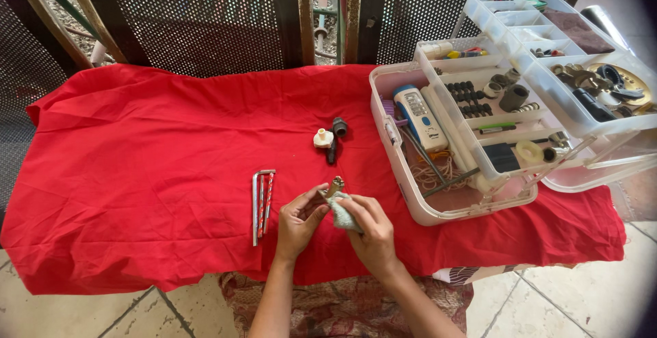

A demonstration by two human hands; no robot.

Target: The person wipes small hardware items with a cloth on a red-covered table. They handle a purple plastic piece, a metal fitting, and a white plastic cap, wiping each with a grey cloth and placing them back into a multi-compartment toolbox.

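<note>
1. A red cloth (pixel 150 146) covers my bench; toward its left-centre lies a bundle of metal L-shaped keys (pixel 261 201), well apart from my fingers.
2. My left hand (pixel 298 223) pinches the lower end of a small brass-coloured fitting (pixel 335 186), thumb and fingers closed on it.
3. My right hand (pixel 369 232) is closed on a pale grey-green rag (pixel 341 213), pressing it against the fitting just above the bench's near edge.
4. Beyond my hands, near the cloth's middle, lie a small white plastic piece (pixel 322 138) and a dark grey pipe part (pixel 337 133), touching or nearly so.
5. At the right stands an open white plastic toolbox (pixel 393 153) with fold-out trays; its bottom holds a white and blue device (pixel 419 115) with a label I cannot read; the trays (pixel 547 85) carry small dark and metal parts.
</note>
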